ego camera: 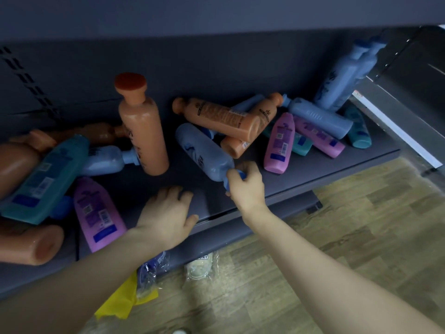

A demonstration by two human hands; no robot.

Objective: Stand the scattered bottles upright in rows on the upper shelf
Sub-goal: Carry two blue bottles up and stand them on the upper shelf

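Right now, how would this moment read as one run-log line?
right hand: grip on cap of lying blue bottle | left hand: open, on shelf | orange bottle: upright

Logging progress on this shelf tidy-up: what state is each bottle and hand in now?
tall orange bottle: standing upright, cap on
light blue bottle: lying down, cap toward the person
right hand: gripping the light blue bottle's cap
left hand: open, resting on the shelf
far-right blue bottles: standing
top orange bottle: lying on its side
left pink bottle: lying flat
left teal bottle: lying, propped on others
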